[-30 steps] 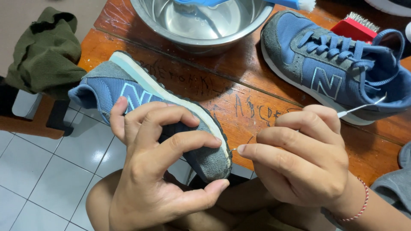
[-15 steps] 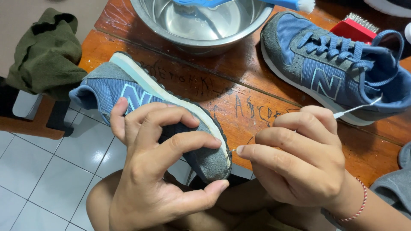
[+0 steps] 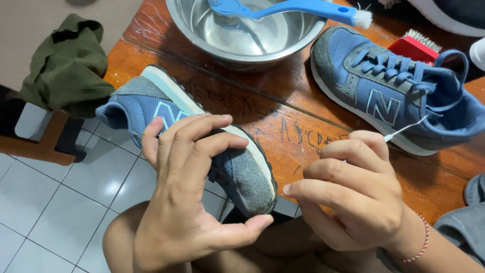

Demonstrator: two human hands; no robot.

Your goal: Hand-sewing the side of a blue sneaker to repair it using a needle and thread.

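Place: home, informal shoe-cleaning spot | scratched, scribbled reddish wooden table (image 3: 283,126) | pale square floor tiles (image 3: 45,202) | round steel bowl (image 3: 242,30) | crumpled olive-green cloth (image 3: 65,65) on low bench

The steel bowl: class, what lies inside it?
Inside the steel bowl rests the head of a blue brush, its handle crossing the rim. The bowl's far side is cut off from view.

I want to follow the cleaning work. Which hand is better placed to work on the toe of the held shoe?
The right hand. It pinches a thin white stick and sits beside the toe of the blue shoe. The left hand has its grip around that shoe, so it is occupied.
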